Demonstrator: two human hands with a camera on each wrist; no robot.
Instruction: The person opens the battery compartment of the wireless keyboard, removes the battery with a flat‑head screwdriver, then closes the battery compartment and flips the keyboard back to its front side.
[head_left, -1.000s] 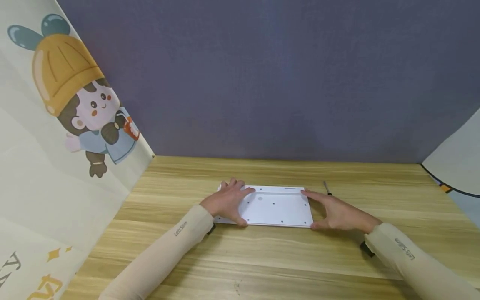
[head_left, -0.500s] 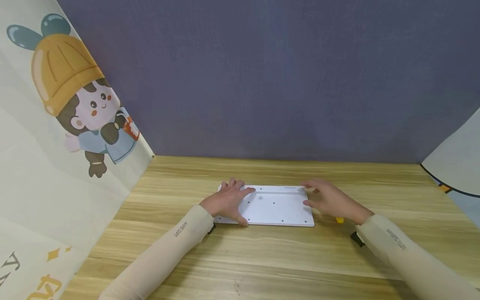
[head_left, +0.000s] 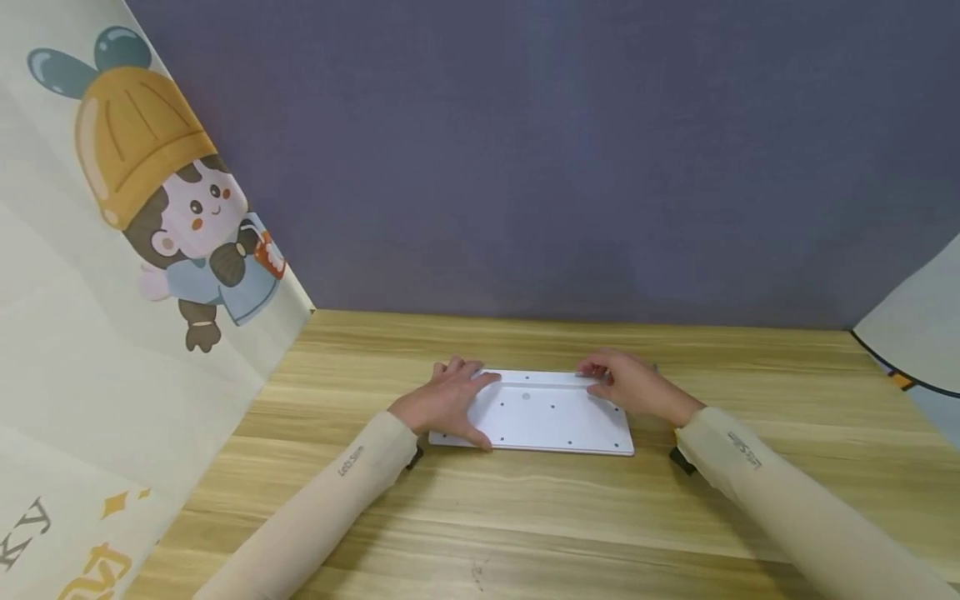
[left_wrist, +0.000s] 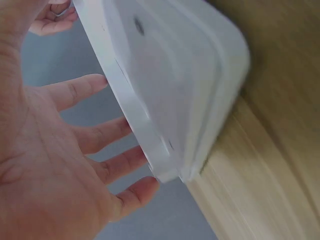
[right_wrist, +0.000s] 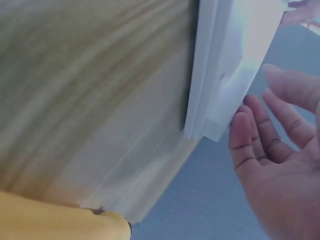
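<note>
A white keyboard lies underside up on the wooden table, its back dotted with several small dark screws. My left hand spans its left end, thumb at the near edge and fingers at the far edge. Those spread fingertips meet the white edge in the left wrist view. Over the far right corner, my right hand has loosely curled fingers with nothing seen between them. In the right wrist view its fingertips come right up to the keyboard's raised edge.
Behind my right hand lies a screwdriver, mostly hidden in the head view; its yellow handle shows in the right wrist view. A dark blue-grey panel rises at the table's far edge, and a printed cartoon wall stands at left.
My right hand has left the keyboard's right end and moved left along its far corner, its fingers curling more. My left hand has kept its place on the left end.
</note>
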